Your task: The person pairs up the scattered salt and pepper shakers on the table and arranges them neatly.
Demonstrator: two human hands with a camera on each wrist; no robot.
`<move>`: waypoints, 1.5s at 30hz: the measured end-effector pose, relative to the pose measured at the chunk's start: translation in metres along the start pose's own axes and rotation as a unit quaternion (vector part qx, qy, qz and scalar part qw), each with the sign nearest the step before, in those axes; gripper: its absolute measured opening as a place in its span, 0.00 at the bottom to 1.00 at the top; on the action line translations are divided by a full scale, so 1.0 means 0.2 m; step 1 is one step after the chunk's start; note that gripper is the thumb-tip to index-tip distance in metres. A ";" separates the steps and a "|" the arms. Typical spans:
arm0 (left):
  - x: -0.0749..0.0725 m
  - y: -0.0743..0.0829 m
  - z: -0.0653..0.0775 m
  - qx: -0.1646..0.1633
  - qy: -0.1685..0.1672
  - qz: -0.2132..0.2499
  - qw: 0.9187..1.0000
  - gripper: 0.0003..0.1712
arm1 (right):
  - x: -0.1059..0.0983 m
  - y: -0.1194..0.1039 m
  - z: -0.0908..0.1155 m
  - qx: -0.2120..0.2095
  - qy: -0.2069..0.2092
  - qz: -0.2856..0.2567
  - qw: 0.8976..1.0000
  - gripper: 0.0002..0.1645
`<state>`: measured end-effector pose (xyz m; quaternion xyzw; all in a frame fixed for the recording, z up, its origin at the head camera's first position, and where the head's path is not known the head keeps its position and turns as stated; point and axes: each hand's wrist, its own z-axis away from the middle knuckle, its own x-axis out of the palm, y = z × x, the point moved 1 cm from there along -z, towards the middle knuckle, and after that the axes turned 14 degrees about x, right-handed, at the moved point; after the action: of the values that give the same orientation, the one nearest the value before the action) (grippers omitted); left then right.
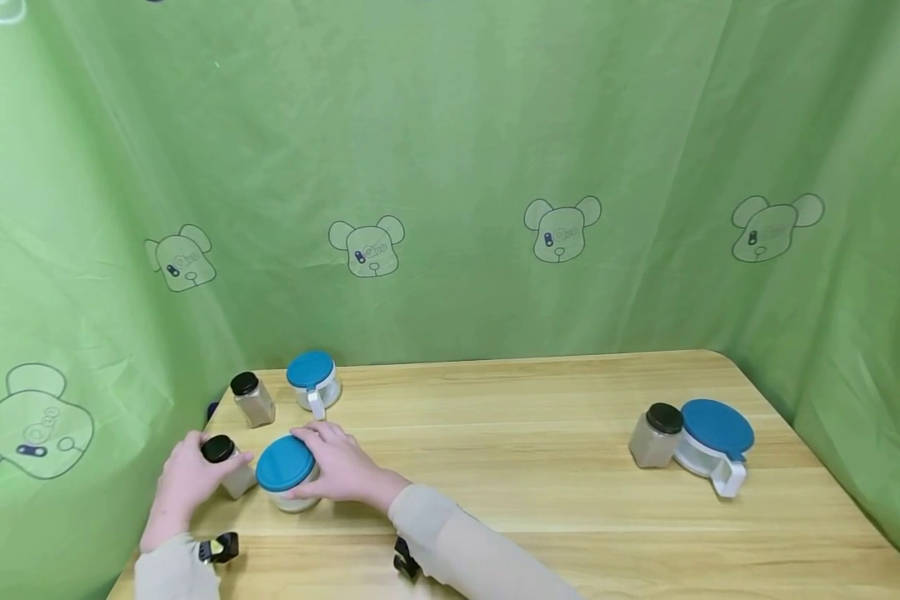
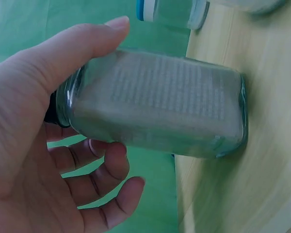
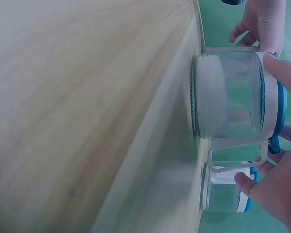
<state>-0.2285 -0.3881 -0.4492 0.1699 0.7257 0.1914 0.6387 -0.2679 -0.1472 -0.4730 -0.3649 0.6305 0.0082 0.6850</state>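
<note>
On the left of the table, my left hand (image 1: 182, 482) grips a square glass jar (image 1: 238, 478) with a black lid, near its top. In the left wrist view this jar (image 2: 160, 102) stands upright, holds a grey-brown filling and bears printed text; the thumb lies along one side, curled fingers along the other. Just right of it, my right hand (image 1: 347, 471) holds a round glass jar (image 1: 283, 463) by its blue lid. White contents fill part of that round jar (image 3: 218, 97) in the right wrist view, and a clear handle juts from its side.
Behind the hands stand another black-lidded jar (image 1: 256, 406) and a small blue-lidded jar (image 1: 311, 368) with a white handle. Toward the table's right side, a black-lidded jar (image 1: 653, 443) stands next to a wide blue-lidded jar (image 1: 717, 425). A green curtain (image 1: 465, 167) surrounds the wooden table (image 1: 510, 467).
</note>
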 end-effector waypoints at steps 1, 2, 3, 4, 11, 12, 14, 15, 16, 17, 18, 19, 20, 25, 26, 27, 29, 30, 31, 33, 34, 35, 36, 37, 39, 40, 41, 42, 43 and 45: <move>0.00 0.00 0.00 0.004 0.003 0.002 1.000 0.53 | 0.00 0.00 0.00 0.000 0.000 0.001 1.000 0.53; 0.00 0.00 0.00 0.007 0.006 0.004 1.000 0.52 | 0.00 0.00 0.00 0.000 0.000 0.000 1.000 0.53; 0.00 -0.01 0.00 0.011 0.008 0.006 1.000 0.52 | 0.00 0.00 0.00 0.000 0.001 0.000 1.000 0.53; 0.00 -0.01 0.00 0.013 0.009 0.008 1.000 0.52 | 0.00 0.00 0.00 0.000 0.001 0.001 1.000 0.53; 0.00 -0.01 0.00 0.030 0.015 0.020 0.999 0.45 | 0.02 -0.01 -0.02 0.001 -0.005 0.010 1.000 0.54; 0.00 -0.01 0.00 0.033 0.014 0.022 0.999 0.45 | 0.02 -0.01 -0.02 0.000 -0.006 0.012 1.000 0.54; 0.00 -0.02 0.00 0.041 0.013 0.025 0.999 0.44 | 0.02 -0.02 -0.02 -0.001 -0.006 0.016 1.000 0.55; 0.00 -0.02 -0.01 0.045 0.012 0.028 0.999 0.44 | 0.02 -0.02 -0.02 -0.003 -0.005 0.020 1.000 0.55; 0.01 -0.02 -0.01 0.048 0.012 0.031 0.998 0.45 | 0.02 -0.02 -0.03 -0.003 -0.004 0.023 1.000 0.56; 0.01 -0.03 0.00 0.053 0.012 0.031 0.998 0.45 | 0.02 -0.02 -0.03 -0.004 -0.004 0.027 1.000 0.56; 0.01 -0.03 0.00 0.057 0.013 0.033 0.998 0.45 | 0.03 -0.03 -0.03 -0.005 -0.003 0.031 1.000 0.57; 0.01 -0.04 0.00 0.058 0.012 0.036 0.998 0.46 | 0.03 -0.03 -0.04 -0.005 -0.003 0.035 0.999 0.57; 0.01 -0.04 0.00 0.060 0.013 0.037 0.997 0.46 | 0.04 -0.03 -0.04 -0.004 -0.002 0.040 0.999 0.58; 0.00 -0.04 0.00 0.051 0.004 0.047 0.998 0.50 | 0.06 -0.03 -0.06 0.000 -0.005 0.060 0.998 0.61; 0.00 -0.04 0.00 0.047 0.002 0.050 0.998 0.50 | 0.06 -0.04 -0.06 0.001 -0.006 0.064 0.998 0.62; 0.00 -0.04 0.00 0.042 0.000 0.055 0.998 0.51 | 0.06 -0.04 -0.06 0.002 -0.007 0.066 0.998 0.62; -0.01 -0.04 0.00 0.030 -0.007 0.064 0.997 0.52 | 0.05 -0.04 -0.06 0.006 -0.011 0.069 0.998 0.63; -0.01 -0.04 0.00 0.025 -0.010 0.067 0.997 0.52 | 0.05 -0.05 -0.06 0.007 -0.012 0.069 0.998 0.63; -0.01 -0.05 0.00 0.021 -0.013 0.070 0.997 0.52 | 0.05 -0.05 -0.06 0.009 -0.012 0.070 0.997 0.63; -0.01 -0.05 0.00 0.016 -0.019 0.071 0.997 0.53 | 0.04 -0.06 -0.06 0.013 -0.013 0.067 0.998 0.63; -0.01 -0.05 0.00 0.015 -0.021 0.070 0.997 0.53 | 0.04 -0.06 -0.06 0.016 -0.012 0.067 0.998 0.63; -0.02 -0.06 0.00 0.015 -0.022 0.068 0.997 0.53 | 0.04 -0.06 -0.06 0.020 -0.012 0.066 0.998 0.63; -0.02 -0.06 0.00 0.016 -0.024 0.066 0.997 0.53 | 0.04 -0.07 -0.06 0.024 -0.011 0.065 0.998 0.63; -0.02 -0.06 0.00 0.017 -0.024 0.065 0.997 0.53 | 0.04 -0.07 -0.06 0.029 -0.010 0.066 0.997 0.63; -0.02 -0.05 0.00 0.019 -0.025 0.064 0.997 0.52 | 0.04 -0.07 -0.06 0.042 -0.008 0.067 0.997 0.64; -0.02 -0.05 0.01 0.021 -0.025 0.063 0.997 0.52 | 0.04 -0.08 -0.06 0.049 -0.008 0.068 0.996 0.64; -0.02 -0.04 0.01 0.023 -0.024 0.063 0.997 0.51 | 0.04 -0.08 -0.05 0.056 -0.007 0.067 0.996 0.64; -0.02 -0.04 0.01 0.024 -0.024 0.063 0.997 0.51 | 0.04 -0.08 -0.05 0.063 -0.006 0.068 0.996 0.64; -0.03 -0.04 0.01 0.025 -0.023 0.064 0.997 0.50 | 0.04 -0.08 -0.05 0.070 -0.005 0.069 0.995 0.64; -0.03 -0.03 0.02 0.027 -0.023 0.064 0.997 0.50 | 0.04 -0.08 -0.04 0.080 -0.003 0.065 0.995 0.64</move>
<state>-0.2246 -0.3963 -0.4477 0.2373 0.7032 0.2085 0.6370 -0.2653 -0.1673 -0.4713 -0.2670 0.6493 0.0037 0.7121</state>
